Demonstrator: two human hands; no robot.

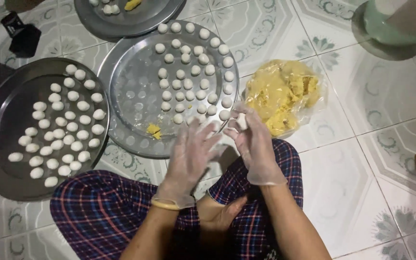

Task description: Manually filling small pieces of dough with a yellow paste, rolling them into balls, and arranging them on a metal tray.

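Your path forward is blocked by the middle tray (121, 91) of dough balls (188, 72). The filling bag (285, 96) crowds the right. Bare tile floor (362, 159) lies open beyond it.

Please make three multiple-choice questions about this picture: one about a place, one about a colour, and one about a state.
1. Where does the bag of filling lie?
A. On the floor tiles, right of the middle tray
B. Inside the left tray
C. On the person's lap

2. What colour is the filling in the bag?
A. Green
B. Yellow
C. Red

3. What state are the hands in?
A. Bare and wet
B. Resting flat on the floor
C. In clear gloves, a white ball at the right fingers

Answers:
1 A: the bag sits on the tiles beside the middle tray.
2 B: the crumbly mass is yellow.
3 C: the left hand and right hand wear thin clear gloves, and a white ball shows at the right fingers.
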